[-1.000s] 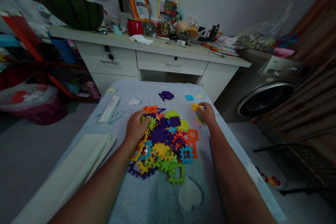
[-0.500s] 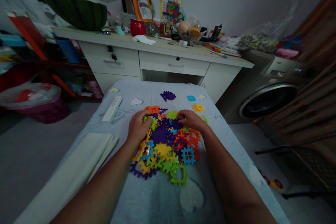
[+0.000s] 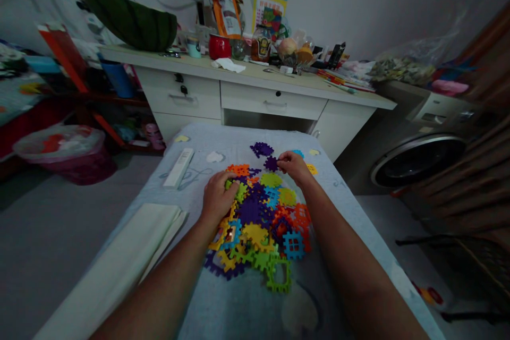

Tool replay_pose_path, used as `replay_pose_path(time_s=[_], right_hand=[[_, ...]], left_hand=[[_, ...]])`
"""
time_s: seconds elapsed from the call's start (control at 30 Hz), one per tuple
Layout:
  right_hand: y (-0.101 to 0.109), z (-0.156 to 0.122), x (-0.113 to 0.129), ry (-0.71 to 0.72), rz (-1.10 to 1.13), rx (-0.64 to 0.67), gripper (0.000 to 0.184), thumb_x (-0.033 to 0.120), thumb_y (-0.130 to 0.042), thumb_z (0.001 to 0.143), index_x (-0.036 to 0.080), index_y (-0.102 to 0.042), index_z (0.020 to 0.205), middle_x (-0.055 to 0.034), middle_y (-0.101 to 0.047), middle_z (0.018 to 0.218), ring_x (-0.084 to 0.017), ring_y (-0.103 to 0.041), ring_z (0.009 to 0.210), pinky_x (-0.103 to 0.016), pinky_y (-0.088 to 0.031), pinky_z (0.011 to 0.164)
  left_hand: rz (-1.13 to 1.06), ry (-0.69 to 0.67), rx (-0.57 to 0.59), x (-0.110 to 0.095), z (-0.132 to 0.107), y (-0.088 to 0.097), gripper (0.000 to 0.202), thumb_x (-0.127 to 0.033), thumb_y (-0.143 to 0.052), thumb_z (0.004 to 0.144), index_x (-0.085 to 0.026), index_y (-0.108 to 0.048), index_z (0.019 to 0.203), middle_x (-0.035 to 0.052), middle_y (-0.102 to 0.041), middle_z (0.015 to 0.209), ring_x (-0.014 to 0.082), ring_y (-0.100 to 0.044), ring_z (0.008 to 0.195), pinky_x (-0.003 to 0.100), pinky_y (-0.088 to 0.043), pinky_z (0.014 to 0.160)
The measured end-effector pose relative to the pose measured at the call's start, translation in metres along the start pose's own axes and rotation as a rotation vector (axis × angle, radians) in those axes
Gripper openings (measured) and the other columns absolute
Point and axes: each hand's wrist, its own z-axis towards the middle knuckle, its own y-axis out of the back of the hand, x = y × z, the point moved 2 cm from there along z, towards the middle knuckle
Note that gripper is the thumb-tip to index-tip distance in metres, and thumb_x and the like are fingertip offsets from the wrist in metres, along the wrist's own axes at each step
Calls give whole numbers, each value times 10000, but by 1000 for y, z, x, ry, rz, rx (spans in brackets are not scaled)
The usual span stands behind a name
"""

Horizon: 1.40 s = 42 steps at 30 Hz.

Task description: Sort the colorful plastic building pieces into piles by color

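A pile of plastic gear-toothed toy pieces in purple, green, yellow, blue and orange lies on the cloth-covered table. My right hand (image 3: 295, 166) pinches a purple gear piece (image 3: 271, 163) at the far side of the pile. Closed over the pile's left edge, my left hand (image 3: 219, 195) grips a green gear piece (image 3: 240, 192), partly hidden by its fingers. A purple cluster of gear pieces (image 3: 263, 149) lies beyond the pile. Close to my right forearm is a blue window-shaped piece (image 3: 294, 245), and a green frame piece (image 3: 278, 274) sits at the near edge.
On the table's left are a white narrow box (image 3: 179, 169) and a folded pale cloth (image 3: 119, 260). Yellow (image 3: 312, 169) and blue (image 3: 297, 153) gear pieces lie past my right hand. A white cabinet (image 3: 274, 101) stands behind, a washing machine (image 3: 422, 138) at right.
My right hand has moved from the pile toward the far side, carrying the purple gear piece and uncovering blue and green pieces. My left hand stays at the pile's left edge. The view has shifted slightly.
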Motion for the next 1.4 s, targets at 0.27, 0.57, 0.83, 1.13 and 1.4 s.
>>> replay_pose_path(time_s=[0.27,0.57,0.83,1.13,1.4], right_hand=[[-47,51,1,-167,131,-121,248,44,-690,663,194,-499,712,77,-535,511,-93,-575,440,-169,-427,406],[-62,65,2,-186,173,-153,261,-18,-617,655,192,-504,763,63,-562,578,-98,-594,519,-214,-508,512],[-14,18,7,10,-167,162,134,138,-658,681,186,-652,807,27,-635,722,-115,-573,635,-243,-476,603],[-13,-15,2,183,-878,361,275,255,-807,685,184,-728,939,-118,-652,1021,-262,-601,957,-371,-455,884],[-13,-16,6,204,-846,329,287,211,-805,683,172,-655,925,-58,-602,989,-180,-548,918,-291,-430,830]], left_hand=[[-4,1,-1,-1,0,1,246,-354,-542,797,-221,-689,942,61,-700,1086,255,-605,1096,434,-429,1038],[23,-6,-11,2,-1,0,227,-344,-546,815,-234,-691,951,53,-701,1078,245,-612,1086,420,-435,1028],[10,-8,-3,0,-1,0,230,-337,-547,812,-223,-688,954,60,-703,1087,255,-602,1113,424,-431,1034],[16,2,-1,2,-1,-2,252,-357,-538,815,-224,-692,963,58,-700,1087,255,-603,1105,421,-435,1034],[21,-21,5,5,0,-2,288,-377,-521,812,-211,-690,975,63,-698,1085,251,-607,1097,421,-429,1038]])
